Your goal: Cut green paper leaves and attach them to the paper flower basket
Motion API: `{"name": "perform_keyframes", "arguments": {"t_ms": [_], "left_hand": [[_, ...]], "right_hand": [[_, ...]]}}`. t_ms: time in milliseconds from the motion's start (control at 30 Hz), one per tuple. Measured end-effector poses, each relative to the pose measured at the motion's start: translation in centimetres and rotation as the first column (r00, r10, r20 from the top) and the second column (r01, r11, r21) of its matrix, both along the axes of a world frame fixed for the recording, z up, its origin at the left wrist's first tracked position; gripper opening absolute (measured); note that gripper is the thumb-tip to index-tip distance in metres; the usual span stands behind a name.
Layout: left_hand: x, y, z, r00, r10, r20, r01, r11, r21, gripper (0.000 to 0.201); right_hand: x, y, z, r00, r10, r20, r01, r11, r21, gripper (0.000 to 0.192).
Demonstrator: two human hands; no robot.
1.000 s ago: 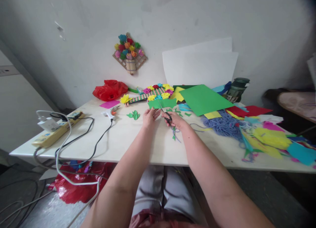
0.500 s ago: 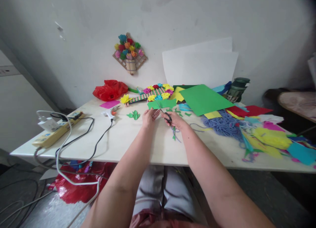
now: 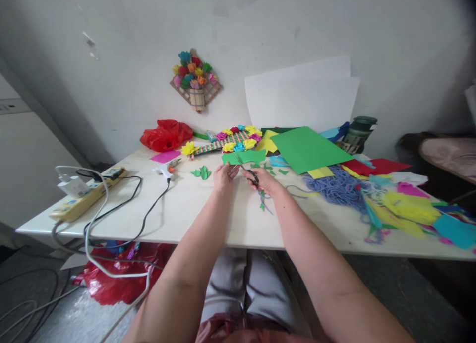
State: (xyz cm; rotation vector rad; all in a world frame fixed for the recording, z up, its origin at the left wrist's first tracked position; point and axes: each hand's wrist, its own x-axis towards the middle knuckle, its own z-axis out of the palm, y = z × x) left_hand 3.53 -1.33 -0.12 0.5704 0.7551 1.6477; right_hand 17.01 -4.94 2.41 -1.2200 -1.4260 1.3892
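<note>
Cutting at frame centre, the right hand (image 3: 265,181) grips black-handled scissors (image 3: 248,171) whose thin blades bite into a flat, jagged-edged piece of green paper (image 3: 243,156) pinched by the left hand (image 3: 224,176). Small curled green scraps (image 3: 201,173) lie left on the smooth pale table (image 3: 193,214). Fingers hide the scissor loops; no writing is readable.

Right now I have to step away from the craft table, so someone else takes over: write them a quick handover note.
Left hand holds the green paper piece by its near edge.
Right hand grips the scissors, blades in the paper.
Cut green leaves lie to the left on the table; green scraps lie by the right wrist.
Done: some leaves cut.
Left: most of the held piece is uncut; a large green sheet lies behind, whole.
</note>
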Motion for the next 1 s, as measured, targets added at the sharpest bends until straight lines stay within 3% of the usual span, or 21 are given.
{"name": "perform_keyframes", "arguments": {"t_ms": [1000], "left_hand": [[-0.44,0.53,-0.34,0.999,0.034,0.022,-0.034,0.999,0.01,0.019]], "right_hand": [[0.45,0.1,-0.13,0.996,0.09,0.015,-0.089,0.996,-0.032,0.024]]}}
